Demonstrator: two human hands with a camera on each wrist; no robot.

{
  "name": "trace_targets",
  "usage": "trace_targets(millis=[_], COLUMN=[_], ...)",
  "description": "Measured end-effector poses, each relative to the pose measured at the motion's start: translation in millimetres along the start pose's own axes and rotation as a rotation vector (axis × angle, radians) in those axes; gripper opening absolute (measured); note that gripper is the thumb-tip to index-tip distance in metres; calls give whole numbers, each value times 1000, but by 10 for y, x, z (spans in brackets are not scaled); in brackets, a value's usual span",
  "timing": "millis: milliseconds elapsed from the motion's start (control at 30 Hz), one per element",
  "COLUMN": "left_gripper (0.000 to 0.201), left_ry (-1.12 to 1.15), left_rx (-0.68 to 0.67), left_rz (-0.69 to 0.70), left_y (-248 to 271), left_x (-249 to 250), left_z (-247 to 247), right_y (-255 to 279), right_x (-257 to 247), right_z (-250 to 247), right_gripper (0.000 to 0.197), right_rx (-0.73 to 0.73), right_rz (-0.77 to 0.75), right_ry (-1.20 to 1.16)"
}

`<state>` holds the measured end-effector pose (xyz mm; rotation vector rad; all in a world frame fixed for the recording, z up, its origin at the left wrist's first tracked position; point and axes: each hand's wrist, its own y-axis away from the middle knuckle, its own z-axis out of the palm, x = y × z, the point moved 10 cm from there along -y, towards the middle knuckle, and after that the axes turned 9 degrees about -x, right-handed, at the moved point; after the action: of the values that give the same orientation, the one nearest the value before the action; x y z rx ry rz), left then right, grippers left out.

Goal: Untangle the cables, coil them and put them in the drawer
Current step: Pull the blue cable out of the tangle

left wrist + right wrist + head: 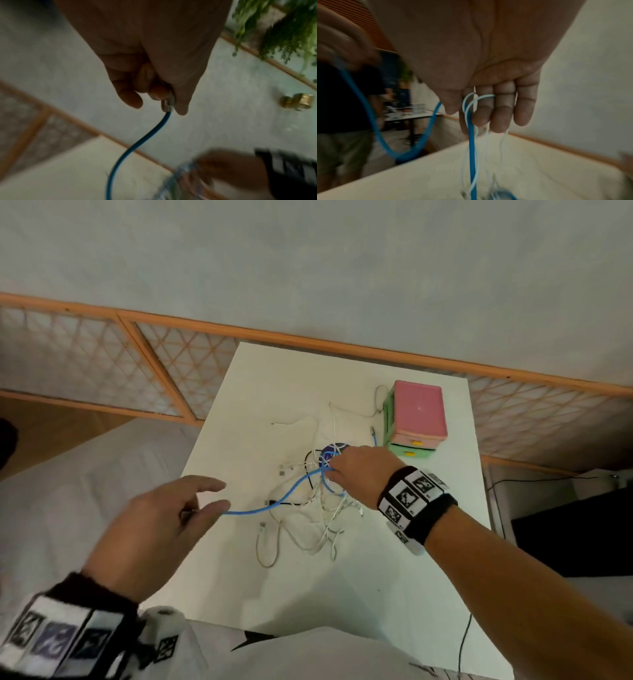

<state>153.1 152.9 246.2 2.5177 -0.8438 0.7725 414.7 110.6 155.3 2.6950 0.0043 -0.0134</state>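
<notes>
Broadly, the worktop (394, 577) carries the cable tangle (318, 501) at its middle, with the drawer unit (416, 419) beyond and to the right. Stretched leftward out of the tangle, the blue cable (274, 505) runs between the hands. The right hand (359, 474), nearer, hooks loops at the knot; the left hand (154, 529) pinches the cable's plug end off the worktop's left edge.
</notes>
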Motion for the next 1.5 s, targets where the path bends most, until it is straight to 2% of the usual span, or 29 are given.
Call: trace_targets(millis=[100,133,167,200,233,300,367,467,533,633,733,900,967,1100,1133,1200,1233,1267,1333,1367,1500], left_gripper=[40,35,16,13,27,34,36,39,38,38,37,21,19,7,6,9,11,13,15,15,28], left_ry=[109,116,87,57,20,5,17,63,92,102,94,39,26,10,-4,-12,-2,20,90,131,271], left_rx=[-230,-273,-310,-333,-344,-324,-296,-226,-164,-139,-146,-213,-233,-279,-281,-280,-279,-279,-264,-247,-183], left_rz=[-12,8,25,59,83,110,177,321,394,361,225,25,-8,-35,-38,-40,-40,-42,-52,-70,-133], left_y=[-330,-436,-531,-607,-677,-730,-693,-525,-373,-207,-107,22,39,12,-1,-30,-41,-51,-73,-94,-236], left_x=[129,227,312,421,498,636,787,1018,1111,954,513,-119,-232,-315,-330,-359,-363,-365,-351,-356,-351], left_z=[598,755,892,971,1015,956,781,417,188,94,192,496,583,727,739,755,763,772,777,776,799], right_y=[246,312,355,388,394,359,268,161,147,171,248,706,860,820,835,889,836,698,393,342,433], right_x=[-540,-645,-701,-707,-670,-450,-54,345,430,489,532,506,396,221,223,305,336,333,353,389,367], right_z=[-343,-427,-486,-538,-558,-500,-228,433,776,862,473,-953,-1331,-1449,-1489,-1587,-1536,-1377,-811,-598,-305], right_gripper=[27,21,17,14,11,16,34,35,38,37,31,26,22,21,21,20,20,22,27,29,26], right_rx=[204,264,315,356,392,411,362,155,33,33,109,517,587,465,503,681,689,579,224,136,196], right_rz=[-191,-234,-258,-261,-252,-162,-9,164,217,221,198,75,32,18,17,14,30,53,82,101,105], right_ry=[166,172,157,140,136,87,-105,-390,-483,-563,-529,-473,-457,-353,-362,-449,-448,-404,-322,-328,-410])
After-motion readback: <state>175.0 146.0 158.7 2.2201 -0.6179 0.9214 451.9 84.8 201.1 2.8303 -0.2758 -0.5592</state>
